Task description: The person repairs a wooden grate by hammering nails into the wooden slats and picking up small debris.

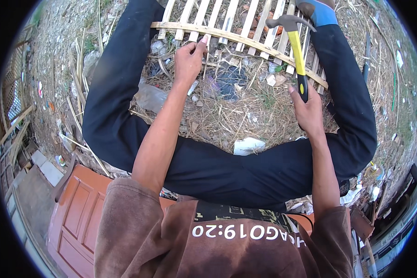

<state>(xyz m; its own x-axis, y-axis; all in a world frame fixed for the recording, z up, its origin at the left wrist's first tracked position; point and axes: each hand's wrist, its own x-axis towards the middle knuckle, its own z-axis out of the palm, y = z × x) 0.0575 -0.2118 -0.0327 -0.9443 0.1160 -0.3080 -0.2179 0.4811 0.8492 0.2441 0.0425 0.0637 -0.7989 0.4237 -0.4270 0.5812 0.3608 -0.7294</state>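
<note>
A row of pale wooden slats (229,21) lies between my legs at the far side, joined by a curved-looking crosspiece (236,37) near their close ends. My left hand (188,64) is at the crosspiece, left of its middle, with thumb and fingertips pinched together against the wood. Whatever is in that pinch is too small to make out. In my right hand (309,111) is a claw hammer (297,51) with a yellow and black handle, gripped low. Its grey metal head is raised over the right part of the slats.
Dry grass and litter cover the ground, with a white scrap (249,146) and clear plastic (152,97) near my legs. A shoe (323,13) rests beside the slats. Behind me lie an orange-brown door panel (78,208) at left and a vehicle (398,231) at right.
</note>
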